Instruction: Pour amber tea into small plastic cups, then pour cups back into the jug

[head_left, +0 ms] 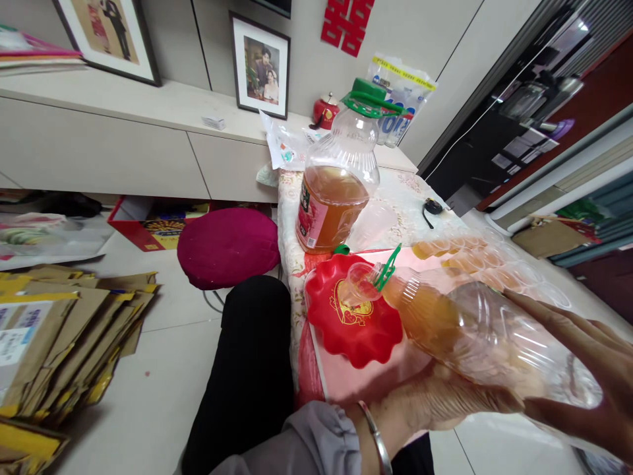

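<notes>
Head view: left grip cupped under the ribbed clear plastic bottle of amber liquid, right grip spread round its base. Bottle's long axis runs ahead-left from both grips, neck at the rim of clear plastic cup. Cup's ahead-left of left grip, the nearer one, over red scalloped tray.

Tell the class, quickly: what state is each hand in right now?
Left hand: holding the tilted clear plastic bottle along its side, fingers mostly hidden.
Right hand: holding the same bottle near its base.
</notes>
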Demonstrator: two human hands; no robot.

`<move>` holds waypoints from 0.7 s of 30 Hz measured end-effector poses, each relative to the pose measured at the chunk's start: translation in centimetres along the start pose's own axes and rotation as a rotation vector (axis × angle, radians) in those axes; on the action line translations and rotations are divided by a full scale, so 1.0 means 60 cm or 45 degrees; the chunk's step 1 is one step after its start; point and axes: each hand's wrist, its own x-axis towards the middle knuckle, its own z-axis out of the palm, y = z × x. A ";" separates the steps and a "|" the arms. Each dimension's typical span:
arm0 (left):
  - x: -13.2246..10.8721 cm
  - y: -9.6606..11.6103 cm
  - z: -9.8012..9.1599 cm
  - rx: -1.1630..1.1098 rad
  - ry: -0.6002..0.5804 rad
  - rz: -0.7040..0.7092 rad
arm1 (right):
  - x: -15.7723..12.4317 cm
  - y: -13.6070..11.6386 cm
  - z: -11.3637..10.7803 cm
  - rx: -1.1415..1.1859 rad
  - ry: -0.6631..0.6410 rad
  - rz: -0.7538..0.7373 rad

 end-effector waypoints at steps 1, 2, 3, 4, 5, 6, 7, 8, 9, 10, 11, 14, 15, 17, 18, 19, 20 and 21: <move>0.006 -0.002 0.002 -0.030 -0.014 0.004 | 0.000 0.000 -0.001 -0.008 0.000 0.001; 0.012 -0.004 0.004 -0.061 -0.028 0.009 | 0.001 -0.001 -0.001 -0.013 -0.002 0.005; 0.017 -0.006 0.006 -0.090 -0.042 0.016 | 0.001 -0.001 -0.001 -0.016 -0.005 0.005; 0.022 -0.009 0.008 -0.117 -0.053 0.022 | 0.002 -0.002 0.000 -0.013 -0.003 0.003; 0.025 -0.011 0.008 -0.141 -0.061 0.027 | 0.002 -0.003 0.001 -0.005 0.003 0.006; 0.027 -0.013 0.008 -0.161 -0.066 0.031 | 0.003 -0.004 0.002 0.007 0.011 0.016; 0.028 -0.015 0.008 -0.178 -0.069 0.034 | 0.003 -0.005 0.003 0.018 0.018 0.022; 0.029 -0.017 0.007 -0.192 -0.068 0.036 | 0.003 -0.006 0.004 0.029 0.017 0.027; 0.029 -0.019 0.006 -0.203 -0.066 0.039 | 0.003 -0.006 0.005 0.038 0.014 0.035; 0.029 -0.020 0.006 -0.212 -0.063 0.043 | 0.003 -0.006 0.005 0.044 0.007 0.040; 0.028 -0.021 0.005 -0.220 -0.063 0.047 | 0.002 -0.006 0.005 0.048 0.005 0.045; 0.027 -0.022 0.004 -0.236 -0.067 0.053 | -0.001 -0.002 0.006 0.039 0.001 0.059; 0.027 -0.021 0.005 -0.239 -0.069 0.055 | -0.002 0.000 0.006 0.034 0.001 0.058; 0.026 -0.020 0.005 -0.241 -0.069 0.064 | -0.003 0.002 0.006 0.027 0.004 0.050; 0.026 -0.019 0.005 -0.241 -0.070 0.070 | -0.003 0.003 0.005 0.021 0.005 0.044; 0.026 -0.019 0.005 -0.242 -0.074 0.076 | -0.003 0.003 0.004 0.012 0.002 0.035; 0.026 -0.020 0.005 -0.244 -0.079 0.080 | -0.002 0.003 0.003 0.002 -0.004 0.026; 0.027 -0.021 0.004 -0.246 -0.082 0.083 | -0.002 0.003 0.002 -0.011 -0.012 0.019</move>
